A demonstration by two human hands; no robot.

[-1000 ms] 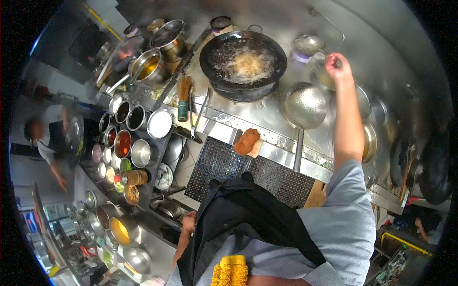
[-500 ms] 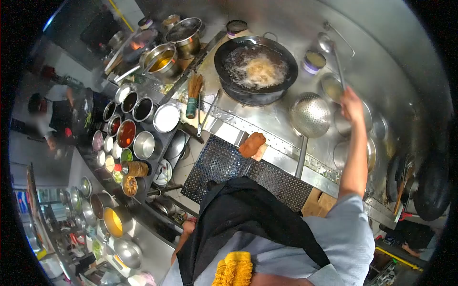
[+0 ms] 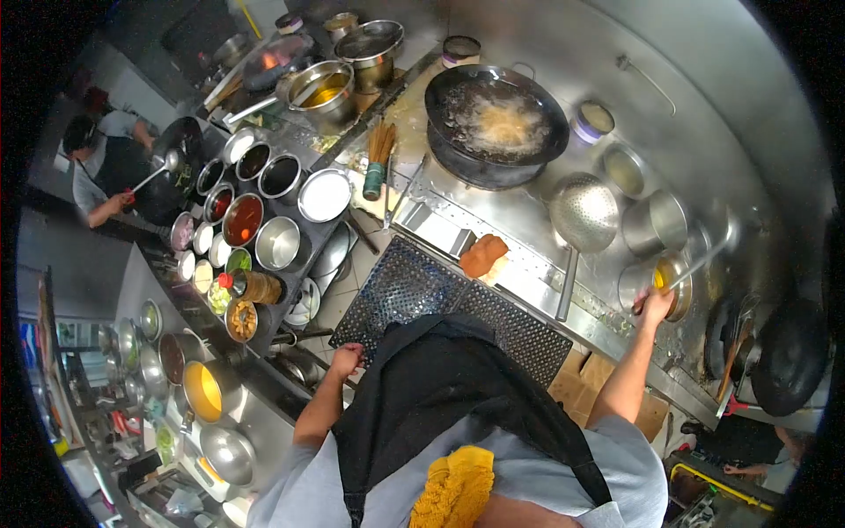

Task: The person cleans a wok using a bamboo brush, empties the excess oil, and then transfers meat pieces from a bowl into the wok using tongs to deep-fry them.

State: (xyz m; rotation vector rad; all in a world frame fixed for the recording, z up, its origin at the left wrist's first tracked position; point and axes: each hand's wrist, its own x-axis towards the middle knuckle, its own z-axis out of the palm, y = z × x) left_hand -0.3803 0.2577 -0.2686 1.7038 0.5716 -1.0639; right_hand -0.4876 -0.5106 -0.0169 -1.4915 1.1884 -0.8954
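My right hand (image 3: 655,305) is closed around the handle of a ladle (image 3: 700,266), over the metal pots at the right. The ladle's bowl, blurred, points up and away to the right. My left hand (image 3: 348,359) is curled in a fist beside my black apron, with nothing visible in it. Ahead, a black wok (image 3: 437,132) sits on the stove with foaming, bubbling oil (image 3: 506,123) inside. A perforated strainer (image 3: 584,211) lies right of the wok, its handle toward me.
A brown cloth (image 3: 483,256) lies on the stove's front ledge. A bamboo brush (image 3: 378,158) stands left of the wok. Several seasoning containers, one with red sauce (image 3: 242,220), fill the left counter. A co-worker (image 3: 110,158) with a ladle is at far left.
My right hand has come down and toward me with the ladle, from the back wall to the pots. My left hand has moved slightly forward. The foam in the wok looks smaller.
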